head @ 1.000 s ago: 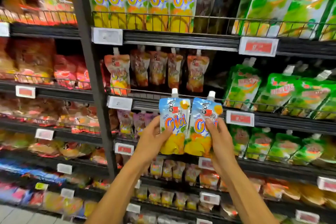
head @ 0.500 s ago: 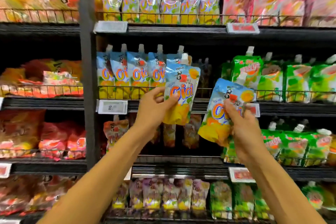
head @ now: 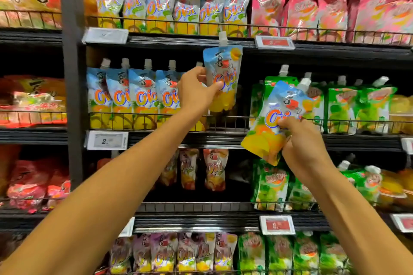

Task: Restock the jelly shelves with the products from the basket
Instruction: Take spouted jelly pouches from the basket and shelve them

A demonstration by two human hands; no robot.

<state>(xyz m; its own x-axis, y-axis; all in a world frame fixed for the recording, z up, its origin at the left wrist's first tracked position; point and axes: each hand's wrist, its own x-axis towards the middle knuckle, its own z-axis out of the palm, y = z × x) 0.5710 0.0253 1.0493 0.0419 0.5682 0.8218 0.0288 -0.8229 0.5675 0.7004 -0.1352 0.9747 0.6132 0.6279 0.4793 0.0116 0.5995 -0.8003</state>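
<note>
Head view: a blue-and-yellow jelly pouch (head: 223, 69) is held upright by the left hand (head: 196, 94), pinched between thumb and fingers at its 9 o'clock edge. It is seen above the wire rail (head: 232, 118), at 3 o'clock of a row of matching pouches (head: 134, 96). A second pouch (head: 273, 118) (tilted, spout toward 1 o'clock) is gripped at its 4 o'clock edge by the right hand (head: 306, 149), before green pouches (head: 342, 107).

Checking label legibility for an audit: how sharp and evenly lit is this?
Head view: the upright jelly pouch in the left hand is fairly sharp; the tilted jelly pouch in the right hand softer; outer shelves smear and bow; glare streaks the top-row pouches.
</note>
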